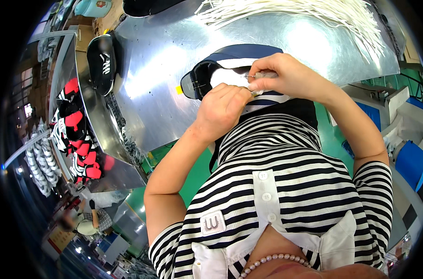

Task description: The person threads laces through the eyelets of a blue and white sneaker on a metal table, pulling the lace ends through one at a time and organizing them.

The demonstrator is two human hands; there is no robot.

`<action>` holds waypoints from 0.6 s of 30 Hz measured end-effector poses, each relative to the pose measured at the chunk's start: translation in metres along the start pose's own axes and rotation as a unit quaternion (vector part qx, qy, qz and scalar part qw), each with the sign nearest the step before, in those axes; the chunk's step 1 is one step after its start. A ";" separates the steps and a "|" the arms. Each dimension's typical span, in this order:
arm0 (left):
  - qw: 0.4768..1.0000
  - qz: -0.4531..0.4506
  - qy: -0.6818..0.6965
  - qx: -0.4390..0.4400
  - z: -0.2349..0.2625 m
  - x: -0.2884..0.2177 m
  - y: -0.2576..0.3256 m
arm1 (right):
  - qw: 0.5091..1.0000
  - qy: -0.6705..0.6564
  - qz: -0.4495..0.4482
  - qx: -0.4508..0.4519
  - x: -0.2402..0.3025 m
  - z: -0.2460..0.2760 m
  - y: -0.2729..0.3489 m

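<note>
A dark navy and black shoe [239, 50] with a white stripe lies on its side on the metal table, close to my body. Its black-lined opening and a small yellow tag are at the left, and white material [225, 78] shows in its middle. My right hand [281, 76] is closed over the shoe, pinching the greyish handle [268, 74] of a thin, pointed, hook-like tool. Against the shoe's near edge, my left hand [224, 109] is closed with its fingertips pinched together. What sits in that pinch is mostly hidden by the fingers.
A bundle of white laces [295, 7] spreads across the table's far side. One black shoe with white laces [102, 65] stands at the table's left. Red, black and white shoe parts [79, 135] hang beyond the left edge. Another person [88, 221] is farther off, lower left.
</note>
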State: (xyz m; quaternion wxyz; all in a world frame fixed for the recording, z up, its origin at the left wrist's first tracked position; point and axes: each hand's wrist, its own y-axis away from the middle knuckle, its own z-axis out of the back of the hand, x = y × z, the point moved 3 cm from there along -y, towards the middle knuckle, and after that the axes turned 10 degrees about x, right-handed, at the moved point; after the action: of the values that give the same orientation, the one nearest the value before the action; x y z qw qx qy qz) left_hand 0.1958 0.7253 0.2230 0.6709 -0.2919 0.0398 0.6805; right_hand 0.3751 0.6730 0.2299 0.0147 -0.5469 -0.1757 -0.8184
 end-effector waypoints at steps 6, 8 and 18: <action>1.000 -0.011 0.000 -0.010 -0.001 0.001 -0.001 | 0.998 0.064 0.021 0.015 0.003 0.006 0.001; 1.000 -0.014 0.004 -0.015 -0.001 0.001 -0.002 | 0.999 0.001 0.034 0.001 -0.004 0.004 0.001; 0.997 0.054 0.053 0.014 0.006 -0.002 0.002 | 0.926 -0.219 0.149 -0.270 0.020 0.081 0.022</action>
State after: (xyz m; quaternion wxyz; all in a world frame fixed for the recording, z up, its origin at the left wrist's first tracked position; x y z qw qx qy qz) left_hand 0.1919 0.7258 0.2287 0.6337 -0.3159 0.1005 0.6989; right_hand 0.4442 0.6805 0.2813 -0.0509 -0.7159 0.1369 -0.6827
